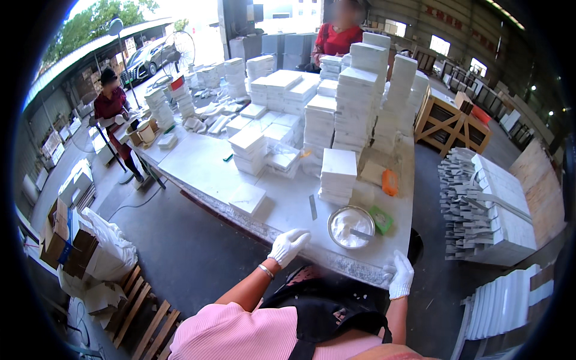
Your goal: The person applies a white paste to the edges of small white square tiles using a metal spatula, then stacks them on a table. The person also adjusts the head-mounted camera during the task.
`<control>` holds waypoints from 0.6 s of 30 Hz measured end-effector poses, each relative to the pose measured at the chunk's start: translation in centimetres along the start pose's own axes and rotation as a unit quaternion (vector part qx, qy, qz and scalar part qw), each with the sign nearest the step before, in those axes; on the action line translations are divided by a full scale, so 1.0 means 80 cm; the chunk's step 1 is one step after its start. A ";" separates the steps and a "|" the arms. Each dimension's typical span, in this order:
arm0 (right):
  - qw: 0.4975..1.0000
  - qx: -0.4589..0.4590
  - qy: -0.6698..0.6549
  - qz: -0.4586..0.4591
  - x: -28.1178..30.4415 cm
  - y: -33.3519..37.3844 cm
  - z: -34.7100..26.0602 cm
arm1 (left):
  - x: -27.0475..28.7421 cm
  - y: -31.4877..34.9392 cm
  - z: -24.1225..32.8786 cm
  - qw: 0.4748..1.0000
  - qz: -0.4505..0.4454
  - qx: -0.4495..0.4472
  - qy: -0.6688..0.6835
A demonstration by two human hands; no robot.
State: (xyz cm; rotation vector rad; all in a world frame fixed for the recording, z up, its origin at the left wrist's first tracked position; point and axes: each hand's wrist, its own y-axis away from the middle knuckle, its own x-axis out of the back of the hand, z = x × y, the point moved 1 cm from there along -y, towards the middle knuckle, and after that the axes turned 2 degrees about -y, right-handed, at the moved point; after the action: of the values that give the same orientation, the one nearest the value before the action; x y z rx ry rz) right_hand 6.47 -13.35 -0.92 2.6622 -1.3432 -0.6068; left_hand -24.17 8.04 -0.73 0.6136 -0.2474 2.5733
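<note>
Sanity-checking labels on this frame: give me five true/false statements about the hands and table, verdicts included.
1. The left hand and right hand both wear white gloves. True.
2. The metal bowl holds dark pebbles. False: it holds white material.
3. A flat grey tool rests in the bowl. True.
4. The orange object lies left of the bowl. False: it lies to the right, farther back.
5. The right hand grips a tile stack. False: it is at the table's near right corner.

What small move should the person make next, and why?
Perhaps the right hand should reach for the flat grey tool in the round bowl: no held item shows in that hand, which is at the table's near edge, and the bowl stands close by.
</note>
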 end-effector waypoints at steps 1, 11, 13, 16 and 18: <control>1.000 -0.006 0.008 0.011 0.000 -0.001 0.000 | -0.001 -0.010 -0.009 0.999 -0.022 0.031 0.023; 0.990 -0.100 0.079 0.058 0.002 -0.012 -0.011 | 0.052 -0.050 0.013 0.918 -0.244 0.211 0.229; 0.989 -0.096 0.101 0.058 0.013 -0.016 -0.005 | 0.053 -0.050 0.008 0.908 -0.253 0.239 0.234; 0.983 -0.128 0.112 0.067 -0.002 -0.008 -0.019 | 0.054 -0.059 -0.001 0.883 -0.283 0.265 0.263; 0.982 -0.132 0.113 0.068 0.003 -0.009 -0.019 | 0.052 -0.065 -0.006 0.867 -0.303 0.284 0.275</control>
State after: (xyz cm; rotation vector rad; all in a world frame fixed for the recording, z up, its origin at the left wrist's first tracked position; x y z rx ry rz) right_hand 7.77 -13.25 0.21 2.3265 -1.2698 -0.4178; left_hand -25.04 14.39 1.09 0.0762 0.7956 2.0480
